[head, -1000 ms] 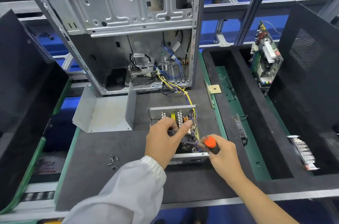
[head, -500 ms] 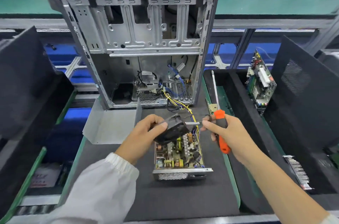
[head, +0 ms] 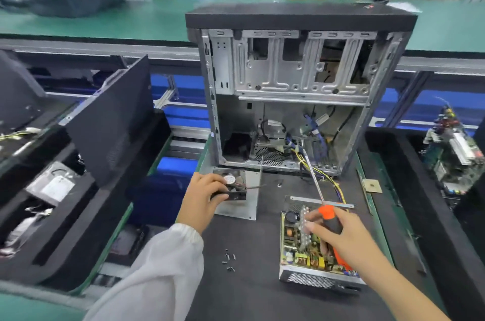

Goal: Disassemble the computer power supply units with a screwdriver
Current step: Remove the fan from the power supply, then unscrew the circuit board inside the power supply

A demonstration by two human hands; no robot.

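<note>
A dark mat [head: 252, 294] is spread over the bench. An open computer case [head: 301, 89] is stood at its far edge, a grey metal cover [head: 236, 205] is laid near the left edge, loose screws [head: 228, 261] are scattered mid-mat, and an opened power supply [head: 309, 249] is set towards the near right.

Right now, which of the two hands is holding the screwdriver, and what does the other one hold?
The right hand grips the orange-and-black screwdriver over the opened power supply. The left hand holds the black fan instead.
</note>
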